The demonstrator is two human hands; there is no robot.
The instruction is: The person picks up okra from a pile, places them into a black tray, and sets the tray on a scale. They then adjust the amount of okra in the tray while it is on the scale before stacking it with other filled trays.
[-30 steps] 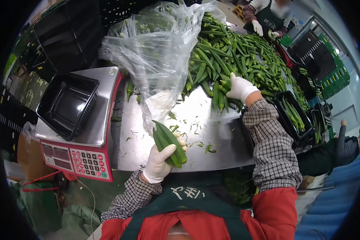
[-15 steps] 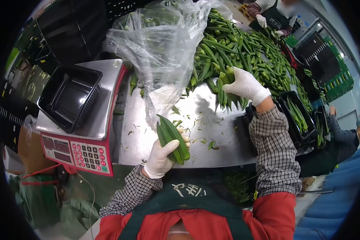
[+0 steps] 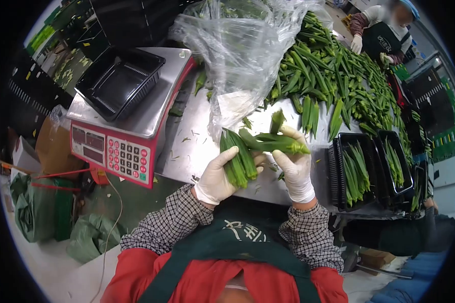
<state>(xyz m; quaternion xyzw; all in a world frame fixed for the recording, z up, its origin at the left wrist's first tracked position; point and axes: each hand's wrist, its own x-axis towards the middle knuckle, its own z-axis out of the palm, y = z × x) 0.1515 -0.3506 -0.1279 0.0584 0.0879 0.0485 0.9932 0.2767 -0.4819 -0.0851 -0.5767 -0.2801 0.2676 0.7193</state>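
Low over the metal table's front edge, my gloved left hand (image 3: 218,177) is closed round a bunch of green okra (image 3: 237,159), stems toward me. Beside it, my gloved right hand (image 3: 296,169) grips more okra pods (image 3: 275,143) between thumb and fingers, lying sideways; their left ends meet the left hand's bunch. One pod points upward there. Beyond both hands a large okra pile (image 3: 328,76) spreads over the table, next to a clear plastic bag (image 3: 242,55) with okra behind it.
On the left stands a red and silver scale (image 3: 154,118) bearing an empty black tray (image 3: 117,83). Black trays with okra (image 3: 356,171) stand on the right. A co-worker (image 3: 387,38) in an apron stands at the far right. Trimmings lie on the metal table (image 3: 187,156).
My right hand has come back from the pile with okra, close to my left hand. The view has shifted, so the scale and pile appear displaced, and more of the right-hand trays shows.
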